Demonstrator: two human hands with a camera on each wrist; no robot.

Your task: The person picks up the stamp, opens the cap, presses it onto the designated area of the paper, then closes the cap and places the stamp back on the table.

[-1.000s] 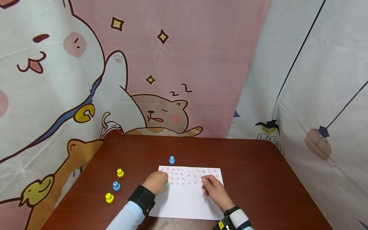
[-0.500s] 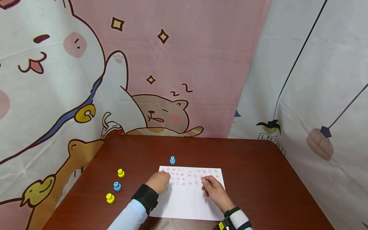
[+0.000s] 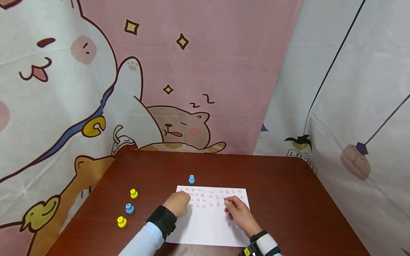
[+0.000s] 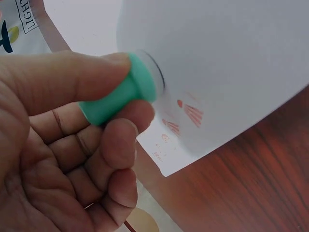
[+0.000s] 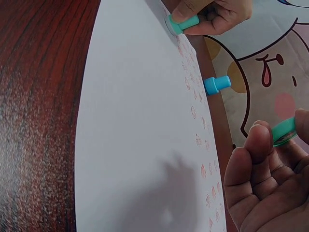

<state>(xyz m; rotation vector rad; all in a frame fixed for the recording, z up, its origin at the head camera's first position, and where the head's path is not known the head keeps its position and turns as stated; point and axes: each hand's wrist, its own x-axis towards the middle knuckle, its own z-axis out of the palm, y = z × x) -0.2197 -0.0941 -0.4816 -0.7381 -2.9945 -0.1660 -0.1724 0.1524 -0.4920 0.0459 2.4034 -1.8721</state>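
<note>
My left hand [image 3: 177, 204] is over the left part of a white sheet of paper [image 3: 208, 227]. It pinches a green stamp [image 4: 116, 96] between thumb and fingers, with the pale stamping end right at the paper. Red shuttlecock-shaped prints [image 4: 193, 115] lie beside that end in the left wrist view. My right hand [image 3: 240, 213] hovers over the sheet's right side, pinching a small green cap [image 5: 284, 131] between thumb and fingertips. Rows of small red prints [image 3: 203, 200] run across the sheet's far part.
A blue stamp [image 3: 191, 179] stands just beyond the sheet's far edge. To the left on the brown table [image 3: 272, 177] are two yellow stamps, one farther back [image 3: 133, 193] and one nearer [image 3: 121, 222], with a blue stamp [image 3: 129, 208] between them. A cartoon-print cloth [image 3: 224, 71] hangs behind.
The left hand has shifted slightly right, and the green stamp it holds has gone from sight in the head view. The right hand has stayed almost still.
</note>
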